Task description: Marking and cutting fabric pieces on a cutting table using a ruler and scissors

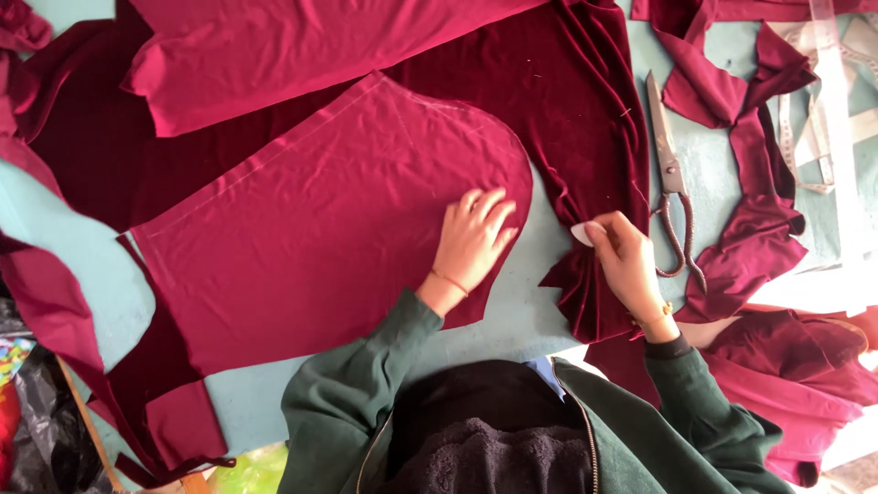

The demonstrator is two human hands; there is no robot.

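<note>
Two bare hands work over a pale blue-green table [55,238] spread with cloth in shades of crimson. The left hand [473,240] lies flat, palm down, fingers spread a little and pressing on a cut piece of magenta fabric [320,229], a smooth, matte, faintly creased panel with three straight edges and one rounded, lobed end; the hand sits near that curved edge. The right hand [626,261] has its fingers closed in a narrow pinch around a small white chalk wedge [583,232], thin and rounded, whose tip touches the bunched edge of the dark red velvet [549,82]. That velvet is deeper in colour, with a soft nap and a dull sheen, and it lies under the magenta panel and falls into heavy folds just beside the right hand. Near the right hand, on bare table, lie large steel scissors [669,174], blades shut, long and tapering, with dark looped handles. Beyond them sit twisted velvet scraps [750,220], and a white measuring tape [837,119] runs in flat strips across the far corner. Another magenta piece [274,55], folded over, lies at the top. Both wrists carry thin bracelets, and the sleeves [366,384] are dark green.
</note>
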